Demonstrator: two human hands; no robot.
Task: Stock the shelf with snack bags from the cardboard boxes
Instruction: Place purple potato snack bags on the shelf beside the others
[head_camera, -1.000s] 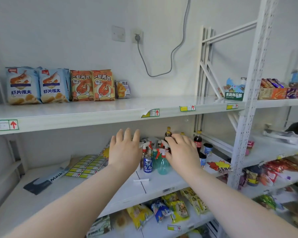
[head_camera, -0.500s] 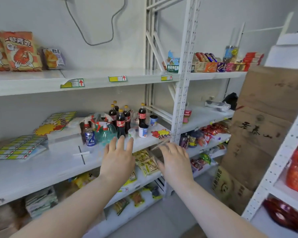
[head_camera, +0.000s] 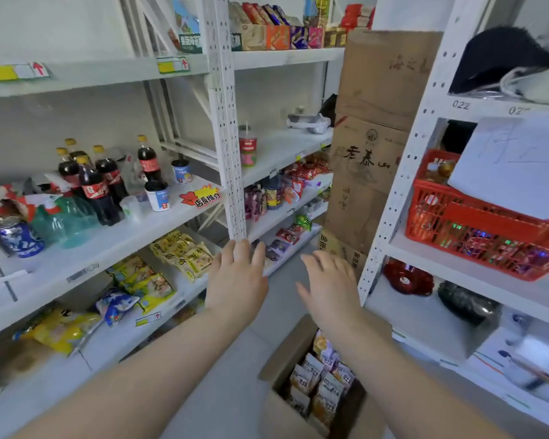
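From the head camera I see both hands stretched out in front of me, palms down. My left hand [head_camera: 235, 280] has its fingers straight and close together and holds nothing; its fingertips lie in front of the foot of the white shelf [head_camera: 225, 137] upright, though I cannot tell if they touch it. My right hand [head_camera: 330, 283] is just as slack, fingers straight and slightly spread, empty, above the open cardboard box [head_camera: 282, 416] on the floor. That box is near the bottom edge of the view, under my right forearm, and the snack bags [head_camera: 322, 384] stand packed upright inside it. More yellow bags [head_camera: 184, 255] lie near the front edge of a lower shelf board at left. Cola bottles [head_camera: 99, 185] stand on the board above. Stacked boxes [head_camera: 374, 122] stand beyond the shelf's right end.
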